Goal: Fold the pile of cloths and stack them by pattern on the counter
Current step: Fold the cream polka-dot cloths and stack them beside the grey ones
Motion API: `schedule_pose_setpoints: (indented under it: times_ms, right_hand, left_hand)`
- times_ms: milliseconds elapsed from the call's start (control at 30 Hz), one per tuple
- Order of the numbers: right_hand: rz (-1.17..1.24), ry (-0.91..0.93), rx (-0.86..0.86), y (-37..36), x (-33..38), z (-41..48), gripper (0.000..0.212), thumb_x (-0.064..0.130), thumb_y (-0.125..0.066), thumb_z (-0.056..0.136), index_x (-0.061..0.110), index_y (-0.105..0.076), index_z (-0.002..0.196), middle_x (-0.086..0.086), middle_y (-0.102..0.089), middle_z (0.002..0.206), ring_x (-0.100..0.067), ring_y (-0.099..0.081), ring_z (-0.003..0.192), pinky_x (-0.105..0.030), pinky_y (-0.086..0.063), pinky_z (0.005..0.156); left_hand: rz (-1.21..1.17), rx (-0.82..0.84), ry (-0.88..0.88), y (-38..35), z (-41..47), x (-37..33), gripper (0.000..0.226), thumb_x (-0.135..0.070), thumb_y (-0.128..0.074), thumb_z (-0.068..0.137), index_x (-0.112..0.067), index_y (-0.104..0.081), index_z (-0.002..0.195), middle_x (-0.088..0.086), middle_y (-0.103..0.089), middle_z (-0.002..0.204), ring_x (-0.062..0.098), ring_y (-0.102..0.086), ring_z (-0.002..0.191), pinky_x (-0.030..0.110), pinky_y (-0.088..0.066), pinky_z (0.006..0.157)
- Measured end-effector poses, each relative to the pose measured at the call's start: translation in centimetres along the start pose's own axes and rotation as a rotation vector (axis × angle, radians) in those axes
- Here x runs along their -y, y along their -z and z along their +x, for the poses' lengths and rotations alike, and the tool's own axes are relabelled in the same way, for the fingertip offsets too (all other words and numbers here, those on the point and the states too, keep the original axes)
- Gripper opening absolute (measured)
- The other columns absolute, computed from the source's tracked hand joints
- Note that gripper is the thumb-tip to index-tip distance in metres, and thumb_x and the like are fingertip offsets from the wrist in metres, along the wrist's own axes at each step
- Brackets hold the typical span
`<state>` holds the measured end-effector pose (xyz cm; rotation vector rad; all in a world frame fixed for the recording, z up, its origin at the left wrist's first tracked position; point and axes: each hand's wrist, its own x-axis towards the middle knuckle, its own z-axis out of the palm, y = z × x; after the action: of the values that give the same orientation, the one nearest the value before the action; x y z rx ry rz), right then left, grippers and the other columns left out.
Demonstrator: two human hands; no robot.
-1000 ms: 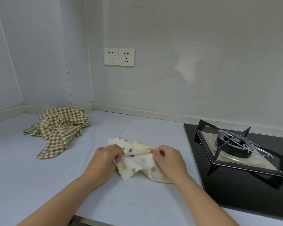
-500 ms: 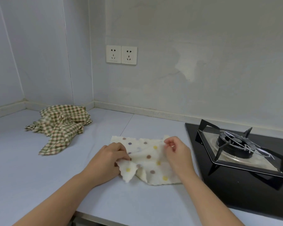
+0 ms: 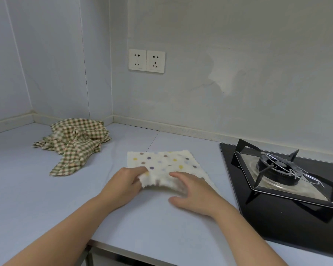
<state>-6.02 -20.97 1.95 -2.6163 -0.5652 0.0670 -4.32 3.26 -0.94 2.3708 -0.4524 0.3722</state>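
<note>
No legible txt, labels or nos. on anything.

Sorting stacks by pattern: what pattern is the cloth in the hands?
The cloth is cream with multicoloured polka dots, seen in head view.

Pale wall (image 3: 238, 45), twin sockets (image 3: 146, 61), black hob (image 3: 236, 175)

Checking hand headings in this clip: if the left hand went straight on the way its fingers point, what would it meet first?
The dotted cloth: the left hand grips its near left corner and points right and away across it. Beyond that, probably the right hand, though depth is unclear.
</note>
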Motion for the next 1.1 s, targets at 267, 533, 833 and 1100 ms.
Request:
schedule_pose_setpoints:
  times_ms: [267,533,833,1100]
  right_hand:
    - [0.234,-0.11,-0.376,0.2,-2.6,1.3,0.031,0.005,-0.057,0.081,0.03,-0.068,0.096,0.014,-0.068,0.09,-0.006,-0.06,0.083,-0.018,-0.047,0.073]
    - [0.73,-0.182,-0.576,2.1,-2.5,0.5,0.016,0.012,-0.059,0.091,0.014,-0.069,0.079,0.007,-0.065,0.066,-0.004,-0.055,0.058,-0.019,-0.038,0.054]
    - [0.409,-0.399,-0.497,1.4,-2.7,0.9,0.035,0.019,-0.051,0.089,0.015,-0.033,0.06,-0.007,-0.044,0.056,-0.009,-0.04,0.042,-0.028,-0.022,0.051]
    - [0.055,-0.48,-0.413,0.9,-2.6,1.0,0.035,0.022,-0.05,0.088,0.016,-0.03,0.06,-0.001,-0.039,0.057,-0.023,-0.037,0.058,-0.029,-0.021,0.05]
  left_hand:
    - [-0.253,-0.183,0.297,1.1,0.4,0.0,0.059,-0.058,-0.032,0.081,-0.004,-0.054,0.079,0.001,-0.053,0.076,0.013,-0.044,0.071,0.031,-0.034,0.067]
    - [-0.243,-0.308,0.322,1.7,0.7,-0.6,0.03,-0.022,-0.042,0.097,0.003,-0.053,0.084,0.006,-0.048,0.071,0.016,-0.04,0.067,0.031,-0.032,0.06]
    - [-0.081,-0.254,0.511,1.8,1.4,-1.1,0.029,-0.019,-0.041,0.091,-0.014,-0.033,0.064,0.004,-0.035,0.06,0.019,-0.034,0.056,0.028,-0.024,0.053]
    - [0.303,-0.236,0.484,1.5,1.2,-0.3,0.032,-0.022,-0.044,0.09,-0.013,-0.035,0.061,0.003,-0.04,0.057,0.022,-0.037,0.054,0.028,-0.024,0.05]
